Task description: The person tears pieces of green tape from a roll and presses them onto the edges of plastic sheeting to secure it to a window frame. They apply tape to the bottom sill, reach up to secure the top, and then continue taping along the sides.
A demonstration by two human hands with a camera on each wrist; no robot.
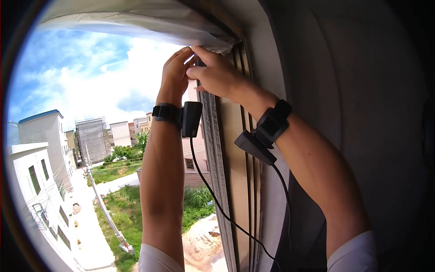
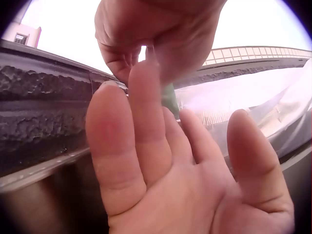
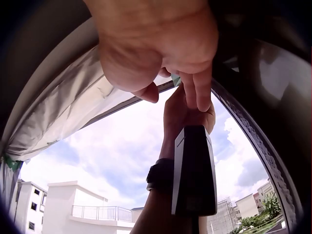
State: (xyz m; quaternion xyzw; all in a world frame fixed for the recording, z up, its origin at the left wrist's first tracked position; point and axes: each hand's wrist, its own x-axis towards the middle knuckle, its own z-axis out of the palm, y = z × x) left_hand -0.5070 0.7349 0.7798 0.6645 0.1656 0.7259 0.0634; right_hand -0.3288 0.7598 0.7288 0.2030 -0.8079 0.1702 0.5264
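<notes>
Both hands are raised to the upper corner of a window opening, beneath a translucent plastic sheet (image 1: 136,20). My left hand (image 1: 174,75) has its fingers extended upward, palm facing the camera in the left wrist view, fingertips close to the frame. Beside it, my right hand (image 1: 219,75) reaches across from the right, thumb and fingers apart and fairly straight. A small strip of green tape (image 2: 170,101) shows between the hands at the sheet's edge. The right fingers overlap the left hand in the right wrist view. The right index fingertip is up at the corner.
The dark window frame (image 1: 210,136) runs down beside the left arm, with tan sliding tracks (image 1: 233,158) to its right. Cables hang from both wrist cameras. Outside are buildings (image 1: 34,167), a utility pole (image 1: 102,204) and grass far below.
</notes>
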